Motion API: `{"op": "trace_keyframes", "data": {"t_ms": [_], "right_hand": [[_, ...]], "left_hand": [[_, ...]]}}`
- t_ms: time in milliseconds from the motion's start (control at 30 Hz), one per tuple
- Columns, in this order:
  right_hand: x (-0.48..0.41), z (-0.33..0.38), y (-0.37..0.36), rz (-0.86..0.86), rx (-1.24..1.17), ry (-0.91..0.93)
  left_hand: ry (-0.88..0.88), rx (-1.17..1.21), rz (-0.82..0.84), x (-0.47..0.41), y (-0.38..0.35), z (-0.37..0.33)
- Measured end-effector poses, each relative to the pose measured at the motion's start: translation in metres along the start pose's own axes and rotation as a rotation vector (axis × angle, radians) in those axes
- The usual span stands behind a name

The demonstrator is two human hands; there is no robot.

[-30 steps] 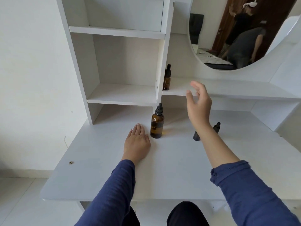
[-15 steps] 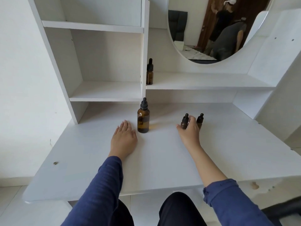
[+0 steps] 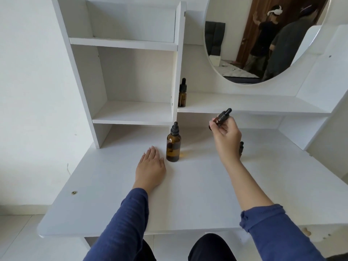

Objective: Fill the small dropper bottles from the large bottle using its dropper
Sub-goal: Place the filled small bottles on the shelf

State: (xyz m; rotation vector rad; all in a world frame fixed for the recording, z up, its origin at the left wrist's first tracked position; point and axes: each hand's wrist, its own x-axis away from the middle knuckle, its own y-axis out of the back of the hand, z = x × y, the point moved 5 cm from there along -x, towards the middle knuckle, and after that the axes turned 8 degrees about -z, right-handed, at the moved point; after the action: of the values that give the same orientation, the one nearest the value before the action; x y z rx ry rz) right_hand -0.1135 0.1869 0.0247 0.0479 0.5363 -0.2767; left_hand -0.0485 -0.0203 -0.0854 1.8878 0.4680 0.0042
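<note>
The large amber bottle (image 3: 173, 145) with a black dropper cap stands upright on the white desk (image 3: 197, 189). My left hand (image 3: 150, 167) lies flat on the desk just left of it, fingers together, holding nothing. My right hand (image 3: 227, 137) is raised above the desk and grips a small dark dropper bottle (image 3: 222, 117), tilted with its cap pointing up and right. A second small dropper bottle (image 3: 241, 147) stands on the desk, mostly hidden behind my right wrist. A third small amber dropper bottle (image 3: 182, 94) stands on the raised shelf.
White shelf compartments (image 3: 131, 110) rise at the back left. A raised shelf (image 3: 254, 105) runs under a round mirror (image 3: 263, 40), which reflects two people. A small yellowish patch (image 3: 183, 154) lies on the desk right of the large bottle.
My right hand has closed on one of the two small bottles on the desk and lifted it up and left. My left hand stays flat beside the large bottle.
</note>
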Motion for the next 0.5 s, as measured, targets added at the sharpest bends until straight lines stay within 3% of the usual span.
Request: {"op": "trace_keyframes", "data": {"t_ms": [500], "right_hand": [[-0.054, 0.039, -0.070, 0.191, 0.301, 0.149]], "left_hand": [[0.015, 0.039, -0.019, 0.001, 0.002, 0.000]]}}
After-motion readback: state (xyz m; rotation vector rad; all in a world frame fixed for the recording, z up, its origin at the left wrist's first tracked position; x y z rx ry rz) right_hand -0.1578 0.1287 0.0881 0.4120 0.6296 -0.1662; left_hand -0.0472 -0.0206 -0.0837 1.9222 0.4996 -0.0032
